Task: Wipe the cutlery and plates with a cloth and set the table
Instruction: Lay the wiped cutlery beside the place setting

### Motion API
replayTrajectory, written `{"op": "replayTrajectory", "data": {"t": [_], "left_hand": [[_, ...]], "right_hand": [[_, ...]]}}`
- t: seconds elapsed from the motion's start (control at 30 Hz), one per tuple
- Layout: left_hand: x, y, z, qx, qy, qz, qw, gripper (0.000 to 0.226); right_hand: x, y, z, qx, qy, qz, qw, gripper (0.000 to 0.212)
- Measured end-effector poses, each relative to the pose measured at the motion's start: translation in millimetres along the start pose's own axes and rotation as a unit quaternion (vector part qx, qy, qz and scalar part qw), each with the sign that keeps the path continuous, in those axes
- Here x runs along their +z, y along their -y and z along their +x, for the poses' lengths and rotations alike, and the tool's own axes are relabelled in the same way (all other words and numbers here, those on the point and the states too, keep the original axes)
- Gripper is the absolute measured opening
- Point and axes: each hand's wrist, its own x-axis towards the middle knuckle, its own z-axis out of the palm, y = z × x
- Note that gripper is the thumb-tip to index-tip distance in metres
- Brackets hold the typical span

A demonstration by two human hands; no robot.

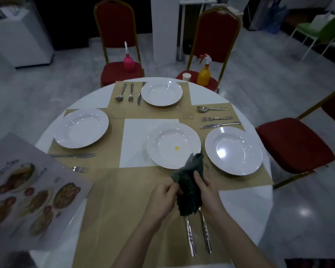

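Both forearms are bare to the frame's lower edge, and the left hand (162, 198) and right hand (207, 192) wear no gloves, rings or watch.

You are looking at four white plates (162, 93) around the bench (246, 202), three red chairs (116, 33) beyond it, two spray bottles (203, 74), one paper cup (186, 76), one dark cloth (190, 188) and one picture menu (27, 192).
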Motion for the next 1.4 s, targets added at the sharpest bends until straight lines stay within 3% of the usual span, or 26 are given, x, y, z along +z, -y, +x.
{"op": "replayTrajectory", "data": {"t": [0.07,0.2,0.33,0.47,0.7,0.9,1.0,1.1,1.2,1.3,1.4], "left_hand": [[14,10,-14,-0.008,-0.023,0.021,0.999,0.033],[28,22,-34,0.007,-0.057,0.070,0.996,0.038],[27,27,-49,0.002,-0.081,0.035,0.996,0.036],[18,18,-55,0.011,-0.080,0.057,0.995,0.032],[15,10,-63,0.026,-0.118,0.056,0.991,0.036],[10,3,-67,0.026,-0.081,0.076,0.993,0.033],[5,0,-70,0.025,-0.070,0.110,0.991,0.034],[-7,9,-73,0.061,-0.140,0.222,0.963,0.028],[-17,11,-68,0.078,-0.199,0.235,0.948,0.027],[-8,6,-63,0.085,-0.178,0.202,0.959,0.026],[7,5,-59,0.100,-0.154,0.197,0.963,0.023]], "right_hand": [[0,-9,-8,0.012,0.012,-0.011,1.000,0.045],[5,-19,-23,0.037,0.017,-0.008,0.999,0.027],[14,-9,-21,0.029,-0.008,-0.017,0.999,0.028],[21,11,-21,-0.009,-0.033,0.013,0.999,0.004],[31,-1,-32,0.032,-0.008,-0.001,0.999,0.024],[21,22,-13,0.017,-0.048,-0.007,0.999,0.010],[12,30,-2,0.025,-0.107,0.017,0.994,0.023],[-16,49,-1,0.012,-0.177,0.044,0.983,0.026],[-29,51,-10,0.009,-0.097,0.009,0.995,0.029],[-11,28,-31,0.002,0.012,-0.013,1.000,0.032],[12,6,-49,-0.008,0.065,-0.052,0.997,0.028]]}}
